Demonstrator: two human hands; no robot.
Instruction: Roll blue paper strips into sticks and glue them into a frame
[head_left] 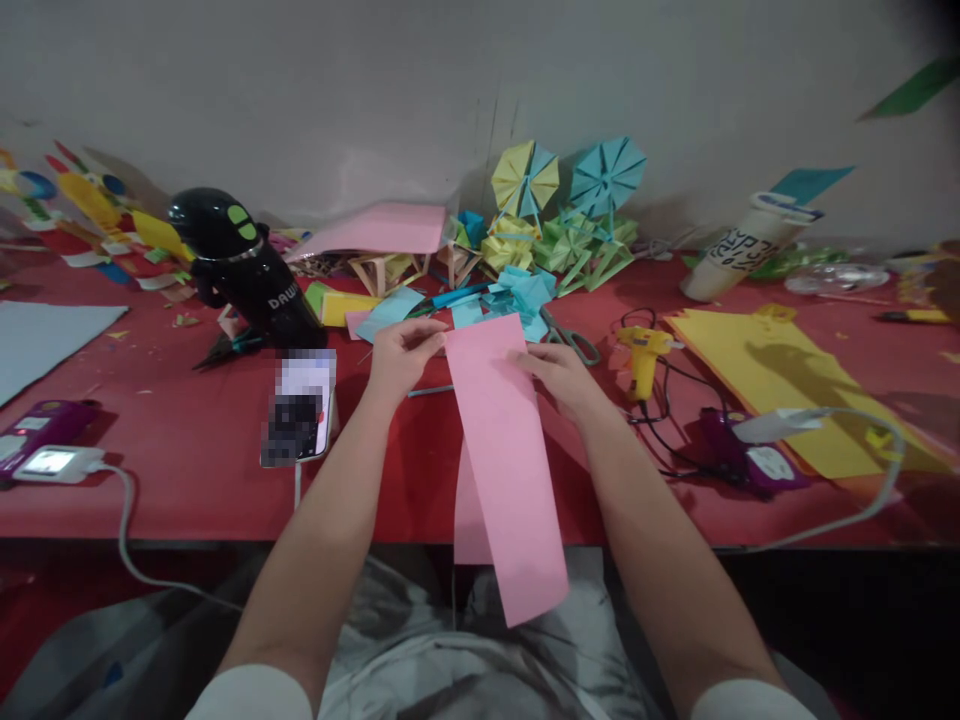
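Observation:
A long sheet of pink paper (pixel 510 460) hangs between my hands, doubled over on itself, with its lower end past the table's front edge above my lap. My left hand (pixel 401 360) pinches its upper left corner between thumb and fingers. On the opposite side, my right hand (pixel 559 375) grips the right edge near the top, thumb on the face of the paper. Just beyond the sheet lie crumpled blue paper pieces (pixel 517 295) and a pair of scissors (pixel 574 335), whose blades are partly hidden.
Folded yellow and blue paper fans (pixel 525 178) stand against the wall. Left are a black bottle (pixel 255 275) and a phone (pixel 304 410). Right are a yellow glue gun (pixel 643 362), cables, yellow sheets (pixel 780 400), a purple power strip (pixel 750 455) and a paper cup (pixel 739 250).

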